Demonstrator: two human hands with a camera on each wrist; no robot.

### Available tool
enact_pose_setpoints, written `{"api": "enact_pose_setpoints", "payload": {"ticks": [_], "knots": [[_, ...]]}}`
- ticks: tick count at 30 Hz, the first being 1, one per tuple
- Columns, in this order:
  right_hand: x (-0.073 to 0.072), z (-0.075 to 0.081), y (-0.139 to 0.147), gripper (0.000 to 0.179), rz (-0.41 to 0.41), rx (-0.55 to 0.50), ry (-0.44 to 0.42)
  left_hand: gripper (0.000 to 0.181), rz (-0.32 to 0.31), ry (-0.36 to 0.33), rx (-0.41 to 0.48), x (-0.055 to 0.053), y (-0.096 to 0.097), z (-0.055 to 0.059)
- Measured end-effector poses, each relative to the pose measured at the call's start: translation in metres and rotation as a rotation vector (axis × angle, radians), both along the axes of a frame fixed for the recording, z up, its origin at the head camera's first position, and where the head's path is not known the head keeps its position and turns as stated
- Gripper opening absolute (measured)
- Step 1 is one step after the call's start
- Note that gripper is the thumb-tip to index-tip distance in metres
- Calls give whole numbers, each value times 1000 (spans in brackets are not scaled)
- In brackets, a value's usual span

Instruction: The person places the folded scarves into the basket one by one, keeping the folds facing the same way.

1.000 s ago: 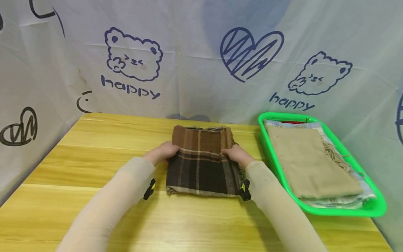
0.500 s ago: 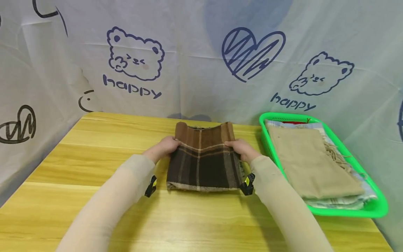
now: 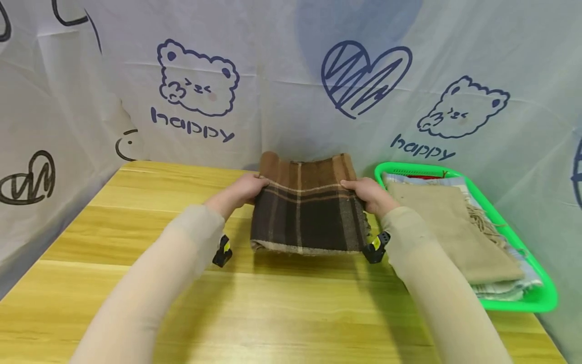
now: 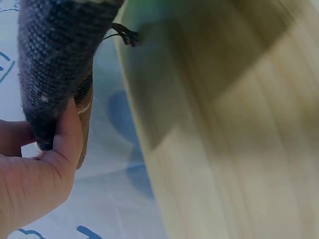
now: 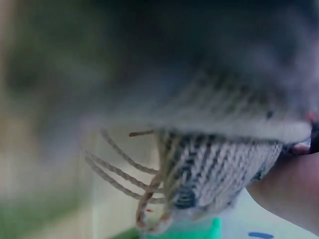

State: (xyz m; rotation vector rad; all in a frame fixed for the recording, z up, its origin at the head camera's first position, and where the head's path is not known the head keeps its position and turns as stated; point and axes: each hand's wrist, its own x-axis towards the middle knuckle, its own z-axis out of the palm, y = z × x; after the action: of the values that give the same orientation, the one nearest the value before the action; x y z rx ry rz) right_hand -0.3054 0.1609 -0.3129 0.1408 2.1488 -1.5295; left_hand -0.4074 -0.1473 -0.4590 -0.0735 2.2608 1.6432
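Observation:
A folded plaid scarf [image 3: 309, 220] in brown and black, with pale stripes, hangs above the table between both hands, its far edge sagging in the middle. The left hand [image 3: 245, 188] pinches its left side; in the left wrist view, thumb and fingers of that hand [image 4: 47, 167] close round the dark woven edge. On the opposite side the right hand [image 3: 369, 194] grips the scarf with the thumb on top. The right wrist view is mostly filled by blurred cloth [image 5: 219, 169] with twisted fringe strands [image 5: 119, 172], and only part of the right hand [image 5: 294, 191] shows.
At the right of the wooden table [image 3: 273, 313] stands a green plastic basket [image 3: 547, 298]. It holds a folded beige cloth [image 3: 459, 242] with fringe, lying over lighter checked cloths. A printed white curtain [image 3: 282, 121] hangs behind the table.
Both hands have lifted the scarf off the table and carried it away from the body and slightly right, nearer the basket. The basket has not moved.

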Motion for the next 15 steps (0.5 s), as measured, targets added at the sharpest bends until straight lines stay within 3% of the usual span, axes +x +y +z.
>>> {"api": "enact_pose_setpoints", "payload": {"ticks": [1,3,5,6,11,15], "knots": [[-1,3,3,22,2,-2,-3,39,-10,4,4,15,6,21],[-1,9,9,22,3,5,-9,38,-32,16,21,37,16,52],[0,15,14,23,6,19,-13,38,-53,22,41,54,24,76],[0,17,16,23,3,29,-11,38,-50,21,34,52,29,79],[1,29,30,25,13,40,4,43,-55,-6,-52,100,57,143],[1,36,44,27,37,59,34,48,-60,-2,-51,110,74,166]]}}
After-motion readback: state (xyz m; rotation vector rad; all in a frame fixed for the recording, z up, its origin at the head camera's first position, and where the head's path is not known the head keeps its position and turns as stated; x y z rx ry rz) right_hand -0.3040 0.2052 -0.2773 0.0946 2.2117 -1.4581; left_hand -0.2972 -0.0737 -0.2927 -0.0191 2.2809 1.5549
